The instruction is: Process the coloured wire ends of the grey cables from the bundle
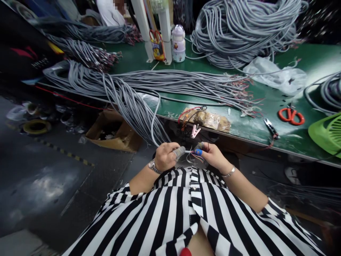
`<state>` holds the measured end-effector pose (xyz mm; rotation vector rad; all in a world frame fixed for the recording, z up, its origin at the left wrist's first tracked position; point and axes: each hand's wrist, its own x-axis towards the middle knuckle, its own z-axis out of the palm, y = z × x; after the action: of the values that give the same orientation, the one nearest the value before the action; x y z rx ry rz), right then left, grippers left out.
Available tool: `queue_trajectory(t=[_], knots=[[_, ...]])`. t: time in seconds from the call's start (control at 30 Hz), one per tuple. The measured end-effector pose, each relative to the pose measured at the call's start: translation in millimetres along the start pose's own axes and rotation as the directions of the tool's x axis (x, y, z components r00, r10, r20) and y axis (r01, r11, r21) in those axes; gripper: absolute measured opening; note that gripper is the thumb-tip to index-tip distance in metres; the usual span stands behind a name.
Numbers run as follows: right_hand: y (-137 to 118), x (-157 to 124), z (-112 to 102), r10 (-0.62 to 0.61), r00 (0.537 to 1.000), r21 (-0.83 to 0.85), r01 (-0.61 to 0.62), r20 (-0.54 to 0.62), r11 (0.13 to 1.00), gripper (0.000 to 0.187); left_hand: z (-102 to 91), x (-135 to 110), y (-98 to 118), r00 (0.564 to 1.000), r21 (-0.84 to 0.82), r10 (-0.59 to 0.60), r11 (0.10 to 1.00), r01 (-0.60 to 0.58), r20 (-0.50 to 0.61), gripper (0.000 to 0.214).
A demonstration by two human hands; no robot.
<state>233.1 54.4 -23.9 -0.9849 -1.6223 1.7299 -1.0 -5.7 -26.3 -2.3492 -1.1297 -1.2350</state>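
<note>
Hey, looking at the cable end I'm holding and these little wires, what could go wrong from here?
The left hand grips the grey cable while the right hand pinches its thin wires; a hard tug might snap a strand.
That cable runs up into the bundle draped over the bench edge; pulling could tangle its neighbours.
The cutters lie near that edge and might get knocked off.

Long green workbench (319, 58) runs right across the shot, with two white posts (165, 32) standing at its far edge. Below its front edge there's dark grey floor (39, 185) with a yellow-black tape line (66, 154), plus an open cardboard box (112, 131) tucked just under it.
</note>
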Motion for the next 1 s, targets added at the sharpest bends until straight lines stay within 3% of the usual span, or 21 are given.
queue_trajectory(t=[0.17, 0.23, 0.3, 0.37, 0.47, 0.57, 0.67, 0.73, 0.83, 0.9, 1.0], knots=[[-7, -5, 7, -0.01, 0.993, -0.003, 0.01, 0.118, 1.0, 0.038, -1.7, 16, -8, 0.999, 0.021, 0.031, 0.999, -0.031, 0.026, 0.021], [-9, -8, 10, -0.057, 0.985, -0.003, 0.058, 0.166, 0.998, 0.037, 0.7, 20, -9, 0.996, -0.051, -0.025, 0.998, 0.029, 0.089, 0.02], [-13, -10, 12, -0.119, 0.969, -0.018, 0.126, 0.216, 0.992, 0.034, 2.9, 22, -9, 0.969, -0.204, -0.12, 0.965, 0.165, 0.216, 0.02], [-16, -12, 11, -0.184, 0.948, -0.042, 0.202, 0.258, 0.978, 0.031, 3.6, 21, -10, 0.902, -0.393, -0.212, 0.845, 0.362, 0.376, 0.024], [-17, -12, 7, -0.26, 0.923, -0.053, 0.286, 0.285, 0.957, 0.032, 2.0, 18, -14, 0.774, -0.578, -0.323, 0.524, 0.625, 0.545, 0.033], [-13, -11, 2, -0.294, 0.951, -0.032, 0.298, 0.1, 0.954, 0.036, 0.4, 13, -19, 0.679, -0.637, -0.379, 0.251, 0.729, 0.629, 0.04], [-9, -10, 4, -0.253, 0.959, 0.107, 0.266, -0.125, 0.958, 0.027, 0.6, 10, -21, 0.64, -0.652, -0.368, 0.111, 0.75, 0.674, 0.045], [-9, -10, 10, -0.223, 0.968, 0.222, 0.244, -0.118, 0.944, 0.026, 1.6, 10, -21, 0.624, -0.646, -0.349, 0.066, 0.761, 0.699, 0.047], [-14, -8, 22, -0.266, 0.964, 0.233, 0.254, 0.023, 0.939, 0.029, 4.0, 14, -19, 0.609, -0.631, -0.316, 0.039, 0.775, 0.728, 0.048], [-19, -6, 27, -0.371, 0.918, 0.08, 0.363, 0.137, 0.928, 0.028, 5.5, 16, -18, 0.617, -0.634, -0.282, 0.036, 0.772, 0.735, 0.05], [-23, -3, 27, -0.522, 0.811, -0.195, 0.576, 0.265, 0.794, 0.028, 5.6, 19, -18, 0.632, -0.636, -0.214, 0.059, 0.77, 0.745, 0.053]])
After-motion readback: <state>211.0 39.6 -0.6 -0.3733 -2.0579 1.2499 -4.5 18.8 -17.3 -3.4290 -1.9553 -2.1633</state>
